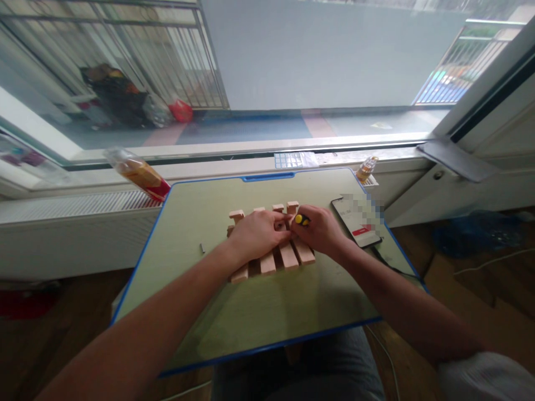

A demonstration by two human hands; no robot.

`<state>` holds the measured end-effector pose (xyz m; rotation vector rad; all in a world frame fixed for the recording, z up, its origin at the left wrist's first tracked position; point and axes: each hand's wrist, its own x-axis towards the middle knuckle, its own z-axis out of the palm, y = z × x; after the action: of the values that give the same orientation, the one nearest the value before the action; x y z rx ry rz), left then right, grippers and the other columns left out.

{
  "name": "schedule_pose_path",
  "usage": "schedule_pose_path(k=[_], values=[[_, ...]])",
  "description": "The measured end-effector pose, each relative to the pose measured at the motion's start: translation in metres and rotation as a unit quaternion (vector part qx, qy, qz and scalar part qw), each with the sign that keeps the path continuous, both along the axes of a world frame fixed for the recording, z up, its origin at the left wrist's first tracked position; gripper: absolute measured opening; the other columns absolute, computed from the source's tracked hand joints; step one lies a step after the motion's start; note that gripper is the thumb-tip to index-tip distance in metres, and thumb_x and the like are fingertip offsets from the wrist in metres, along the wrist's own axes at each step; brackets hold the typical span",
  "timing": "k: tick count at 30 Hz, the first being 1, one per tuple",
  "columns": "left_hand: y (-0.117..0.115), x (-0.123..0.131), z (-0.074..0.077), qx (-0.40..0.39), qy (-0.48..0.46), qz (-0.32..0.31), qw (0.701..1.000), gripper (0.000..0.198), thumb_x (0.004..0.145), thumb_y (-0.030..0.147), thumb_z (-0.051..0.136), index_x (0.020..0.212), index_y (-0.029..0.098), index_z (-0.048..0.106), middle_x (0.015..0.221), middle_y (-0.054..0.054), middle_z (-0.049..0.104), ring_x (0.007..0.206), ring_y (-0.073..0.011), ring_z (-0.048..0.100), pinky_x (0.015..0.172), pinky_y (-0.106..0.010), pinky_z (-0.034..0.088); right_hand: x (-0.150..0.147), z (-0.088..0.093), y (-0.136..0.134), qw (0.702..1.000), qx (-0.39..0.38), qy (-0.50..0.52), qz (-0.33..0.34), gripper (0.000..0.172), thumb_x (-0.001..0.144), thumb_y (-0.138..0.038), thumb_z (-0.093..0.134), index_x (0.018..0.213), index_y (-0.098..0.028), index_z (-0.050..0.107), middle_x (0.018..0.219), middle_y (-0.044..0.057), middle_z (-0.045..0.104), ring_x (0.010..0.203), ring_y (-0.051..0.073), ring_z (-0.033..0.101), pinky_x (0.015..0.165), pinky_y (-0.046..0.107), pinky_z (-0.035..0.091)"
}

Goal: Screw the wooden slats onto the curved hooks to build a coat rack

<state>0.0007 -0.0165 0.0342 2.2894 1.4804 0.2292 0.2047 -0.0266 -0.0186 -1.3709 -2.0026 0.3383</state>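
Observation:
A small frame of several pale wooden slats (pixel 268 263) lies on the green table top. My left hand (pixel 257 231) rests across the slats, its thumb and forefinger curved together near the right-hand side; whatever is between the fingertips is hidden. Closed just beside them, my right hand (pixel 318 227) grips a screwdriver (pixel 302 220), whose yellow and black handle end shows. The shaft and tip of the screwdriver are out of sight behind the hands. Left of the frame lies a small metal screw (pixel 202 248).
The small table (pixel 196 328) has a blue rim. A phone (pixel 355 221) with a cable lies at its right. Beyond the edge stand a large drink bottle (pixel 142 175) at left, a small bottle (pixel 366 169) at right, and a blister pack (pixel 292 160) on the sill under the window.

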Motion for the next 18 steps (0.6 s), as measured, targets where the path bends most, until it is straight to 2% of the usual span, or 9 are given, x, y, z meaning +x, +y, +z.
schedule_pose_path(k=[5,11,14,18], values=[[-0.0019,-0.0001,0.0012,-0.005,0.0,0.002,1.0,0.047,0.092,0.053,0.071,0.134,0.034,0.081,0.107,-0.006,0.085,0.094,-0.0267,0.078,0.072,-0.032,0.05,-0.0012,-0.0049,0.0006,1.0,-0.002,0.016,-0.017,0.006,0.087,-0.028,0.069,0.084,-0.023,0.07,0.081,0.002,0.074,0.072,0.018,0.06,0.068,0.029,0.038],[-0.0014,0.0004,0.0008,-0.001,0.009,0.003,1.0,0.043,0.091,0.058,0.071,0.124,0.034,0.085,0.104,-0.007,0.085,0.095,-0.0291,0.078,0.073,-0.034,0.051,0.0015,-0.0072,-0.0001,0.999,-0.006,0.037,-0.035,0.011,0.088,-0.03,0.071,0.096,-0.023,0.073,0.089,0.004,0.079,0.075,0.018,0.067,0.07,0.028,0.044],[-0.0002,0.0006,-0.0001,0.0,0.006,-0.001,1.0,0.045,0.092,0.06,0.072,0.127,0.035,0.084,0.106,-0.007,0.085,0.1,-0.0301,0.078,0.076,-0.034,0.053,0.0044,-0.005,-0.0022,0.999,-0.002,0.03,-0.032,0.007,0.089,-0.03,0.07,0.09,-0.023,0.072,0.087,0.003,0.079,0.075,0.018,0.066,0.071,0.028,0.044],[0.0012,0.0007,-0.0016,-0.001,0.002,0.002,1.0,0.049,0.092,0.063,0.071,0.131,0.036,0.082,0.105,-0.007,0.084,0.098,-0.0286,0.078,0.076,-0.033,0.053,0.0076,-0.0052,-0.0025,0.999,0.008,0.005,-0.034,0.014,0.092,-0.031,0.069,0.081,-0.023,0.066,0.084,0.005,0.075,0.075,0.019,0.064,0.071,0.03,0.042]])
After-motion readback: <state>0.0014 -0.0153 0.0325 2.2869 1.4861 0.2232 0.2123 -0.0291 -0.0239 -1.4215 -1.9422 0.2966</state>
